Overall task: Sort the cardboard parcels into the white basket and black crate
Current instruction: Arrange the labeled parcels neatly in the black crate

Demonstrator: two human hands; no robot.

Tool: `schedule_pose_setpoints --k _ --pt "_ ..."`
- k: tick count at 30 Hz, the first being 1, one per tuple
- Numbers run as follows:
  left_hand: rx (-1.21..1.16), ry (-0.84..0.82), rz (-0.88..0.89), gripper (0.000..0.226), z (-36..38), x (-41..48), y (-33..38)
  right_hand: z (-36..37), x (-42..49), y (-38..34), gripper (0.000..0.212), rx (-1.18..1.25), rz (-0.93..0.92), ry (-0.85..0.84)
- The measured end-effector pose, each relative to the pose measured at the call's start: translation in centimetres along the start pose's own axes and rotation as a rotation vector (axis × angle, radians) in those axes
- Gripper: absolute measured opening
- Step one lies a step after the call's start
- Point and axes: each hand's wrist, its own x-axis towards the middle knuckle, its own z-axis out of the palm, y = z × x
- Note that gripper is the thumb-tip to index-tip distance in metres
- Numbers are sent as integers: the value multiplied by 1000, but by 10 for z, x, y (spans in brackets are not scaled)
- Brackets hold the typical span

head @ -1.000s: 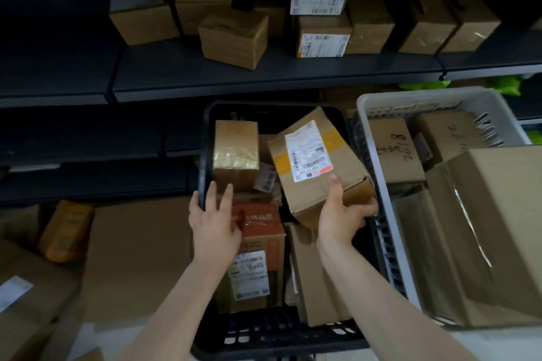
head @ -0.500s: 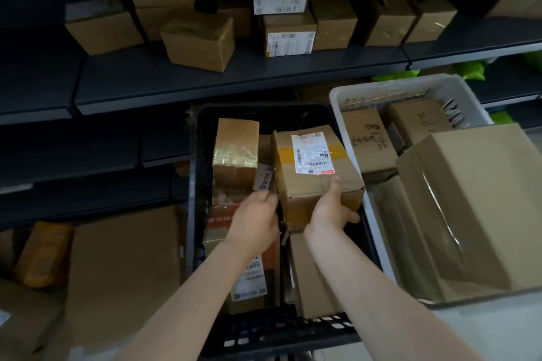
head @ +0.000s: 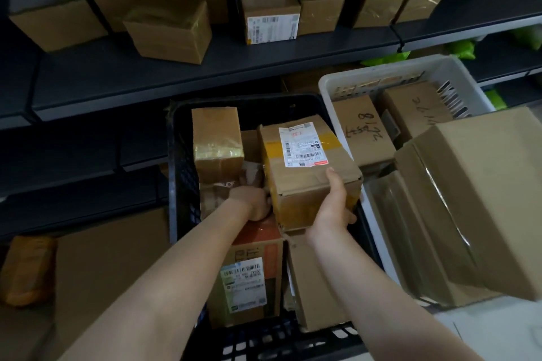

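A labelled cardboard parcel (head: 305, 167) with yellow tape sits inside the black crate (head: 179, 155) among several other parcels. My right hand (head: 334, 202) grips its near right corner, thumb on top. My left hand (head: 253, 202) is curled against the parcel's left side, down between it and a taped brown parcel (head: 217, 143); its fingers are hidden. To the right stands the white basket (head: 346, 79), holding several parcels and one large box (head: 475, 199).
A dark shelf (head: 205, 67) behind the crate carries several cardboard boxes. An orange-printed parcel (head: 252, 272) and a plain one fill the crate's near end. Flat cardboard and a yellow packet (head: 26, 269) lie at the lower left. Green bags show behind the basket.
The labelled parcel has gone from tilted above the crate to level and lower inside it. My left hand moved from the crate's left edge to the parcel's left side.
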Motion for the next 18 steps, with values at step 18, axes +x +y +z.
schedule_pose_setpoints --k 18 --pt "-91 197 -229 59 10 5 1 3 -14 3 78 68 -126 140"
